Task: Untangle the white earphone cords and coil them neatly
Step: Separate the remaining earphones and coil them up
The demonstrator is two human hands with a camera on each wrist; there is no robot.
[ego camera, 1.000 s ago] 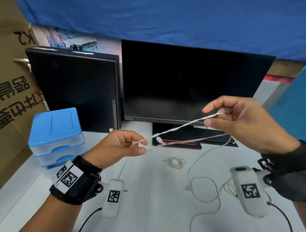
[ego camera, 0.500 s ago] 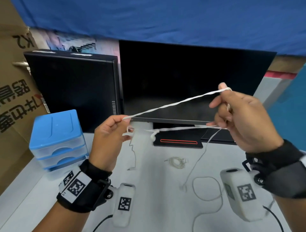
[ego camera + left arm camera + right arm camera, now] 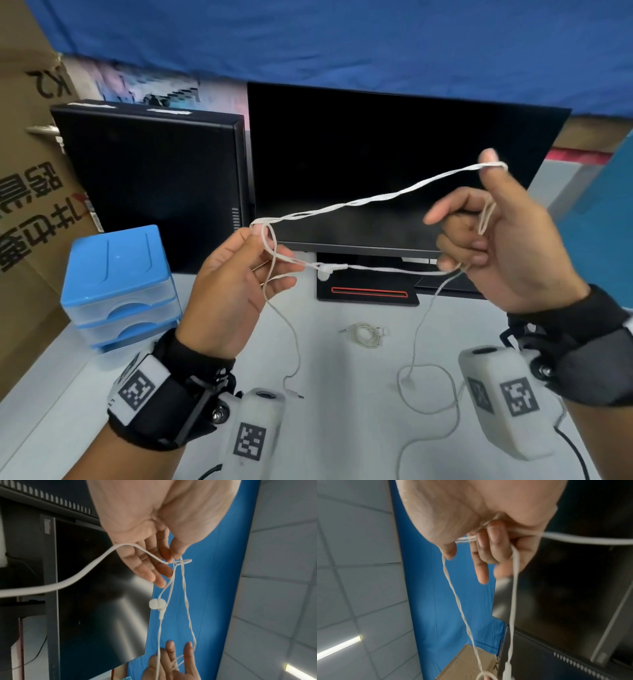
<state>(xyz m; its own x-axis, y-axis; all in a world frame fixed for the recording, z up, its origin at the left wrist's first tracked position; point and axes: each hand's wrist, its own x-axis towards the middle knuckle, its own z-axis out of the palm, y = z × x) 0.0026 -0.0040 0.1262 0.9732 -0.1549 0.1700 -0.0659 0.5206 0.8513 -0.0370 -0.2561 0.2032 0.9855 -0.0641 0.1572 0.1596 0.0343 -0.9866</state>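
- The desk (image 3: 325,428) carried everything, a pale surface with bare room in the middle and toward the near edge
- A blue backdrop (image 3: 342,41) closed off the far side above the screens
- A dark monitor (image 3: 394,164) stood at the desk's far edge right behind the raised hands, its base (image 3: 368,291) below the stretched cord
- A black computer case (image 3: 154,185) stood just left of the monitor, with cardboard boxes (image 3: 30,192) at the far left
- A blue drawer unit (image 3: 120,284) sat near the left edge, just beside the left wrist
- The left hand (image 3: 233,291) was raised, fingers (image 3: 147,568) curled and pinching the white earphone cord (image 3: 376,198)
- The right hand (image 3: 507,246) held the cord's other end, a loop hooked over its raised thumb and strands gripped in curled fingers (image 3: 491,547)
- The cord ran twisted between both hands above the desk, an earbud (image 3: 323,270) hanging on the lower strand; slack trailed down onto the desk
- A second coiled earphone (image 3: 364,334) lay apart near the monitor base
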